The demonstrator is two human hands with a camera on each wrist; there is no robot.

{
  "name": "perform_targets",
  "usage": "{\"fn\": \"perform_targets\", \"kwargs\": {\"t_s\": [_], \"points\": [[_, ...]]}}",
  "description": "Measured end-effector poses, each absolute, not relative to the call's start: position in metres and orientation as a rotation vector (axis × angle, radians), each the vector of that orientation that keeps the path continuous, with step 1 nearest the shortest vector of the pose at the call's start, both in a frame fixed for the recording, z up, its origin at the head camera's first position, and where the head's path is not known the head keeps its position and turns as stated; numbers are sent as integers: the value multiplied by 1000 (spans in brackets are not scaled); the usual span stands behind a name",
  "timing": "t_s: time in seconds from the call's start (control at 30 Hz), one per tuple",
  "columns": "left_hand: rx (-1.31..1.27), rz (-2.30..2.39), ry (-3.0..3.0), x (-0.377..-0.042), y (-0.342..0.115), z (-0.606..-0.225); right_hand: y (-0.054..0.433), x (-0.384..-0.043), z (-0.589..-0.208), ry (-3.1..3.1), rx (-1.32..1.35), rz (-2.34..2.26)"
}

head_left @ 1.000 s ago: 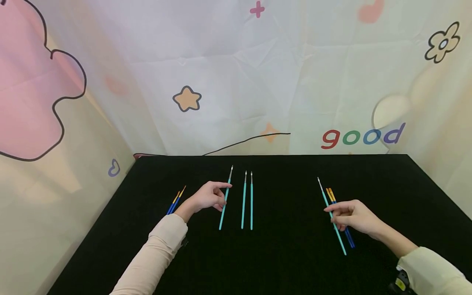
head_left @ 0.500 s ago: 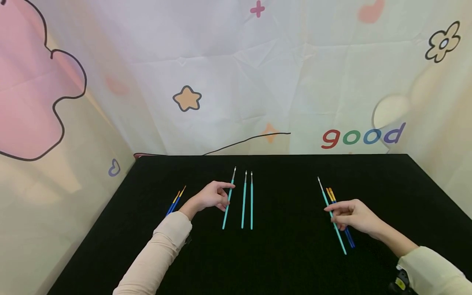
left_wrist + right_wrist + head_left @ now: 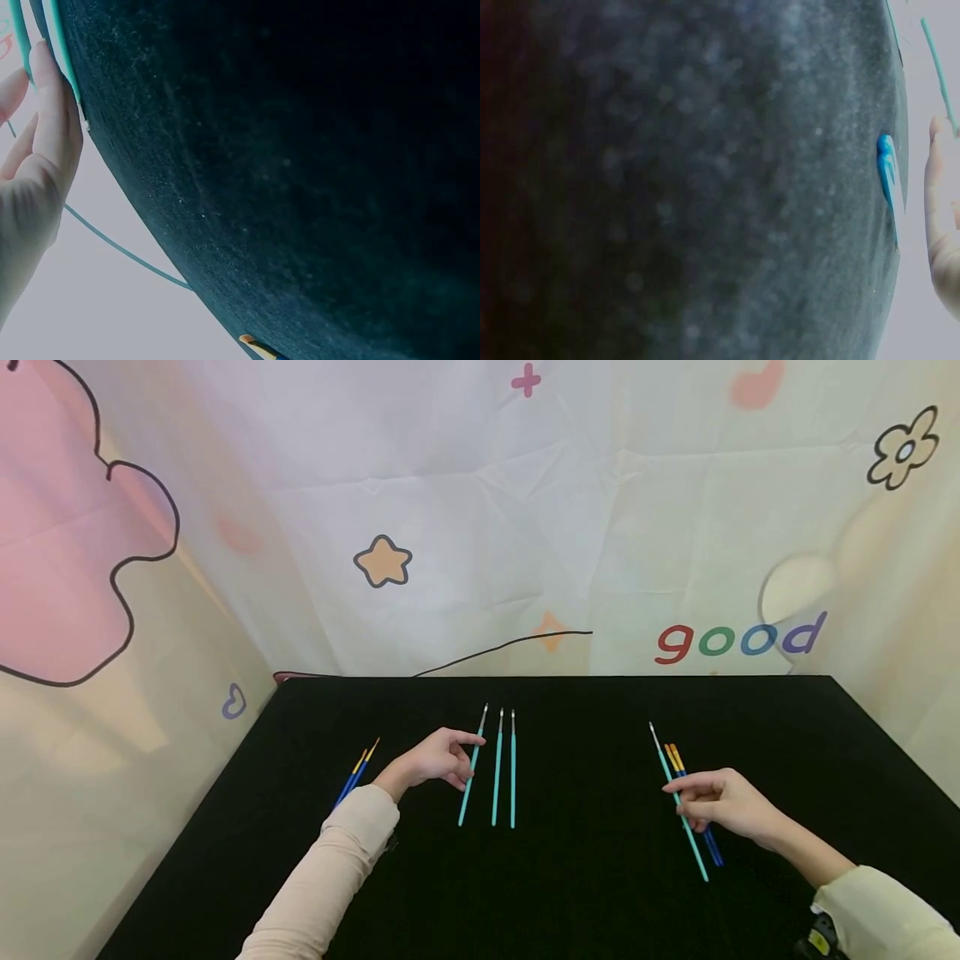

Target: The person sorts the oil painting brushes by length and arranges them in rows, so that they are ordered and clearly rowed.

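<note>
My left hand (image 3: 438, 757) pinches a turquoise paintbrush (image 3: 467, 787) with a silvery ferrule, just left of two similar turquoise paintbrushes (image 3: 497, 777) that lie side by side. In the left wrist view, turquoise handles (image 3: 64, 49) show around the fingers of my left hand (image 3: 41, 165). Over on the right, my right hand (image 3: 731, 806) holds another turquoise paintbrush (image 3: 693, 843) between thumb and fingers, slanted across two blue paintbrushes (image 3: 711, 843) with yellow ferrules. The right hand partly hides these. The right wrist view catches the held paintbrush (image 3: 936, 64) above the fingertips.
Two more blue paintbrushes (image 3: 354, 781) lie left of the left forearm, their lower ends hidden by the sleeve (image 3: 330, 860). Everything rests on a black tabletop (image 3: 570, 893). A printed cloth backdrop (image 3: 465, 527) stands behind and at the sides.
My left hand has shifted to the right with its turquoise paintbrush, narrowing the gap to the two lying ones. My right hand and its paintbrush have stayed nearly still.
</note>
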State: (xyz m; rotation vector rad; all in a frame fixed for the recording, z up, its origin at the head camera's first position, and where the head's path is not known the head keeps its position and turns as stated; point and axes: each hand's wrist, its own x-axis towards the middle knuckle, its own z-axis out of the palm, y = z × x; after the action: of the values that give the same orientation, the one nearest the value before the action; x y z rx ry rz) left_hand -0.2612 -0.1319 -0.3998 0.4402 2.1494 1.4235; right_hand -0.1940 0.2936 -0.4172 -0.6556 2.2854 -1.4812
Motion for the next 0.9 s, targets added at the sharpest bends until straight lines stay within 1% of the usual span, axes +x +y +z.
{"fn": "perform_targets", "kwargs": {"t_s": [0.9], "points": [[284,1349,2213,-268,-119,-406,283,-194,-413,2303,-675,-1476]]}}
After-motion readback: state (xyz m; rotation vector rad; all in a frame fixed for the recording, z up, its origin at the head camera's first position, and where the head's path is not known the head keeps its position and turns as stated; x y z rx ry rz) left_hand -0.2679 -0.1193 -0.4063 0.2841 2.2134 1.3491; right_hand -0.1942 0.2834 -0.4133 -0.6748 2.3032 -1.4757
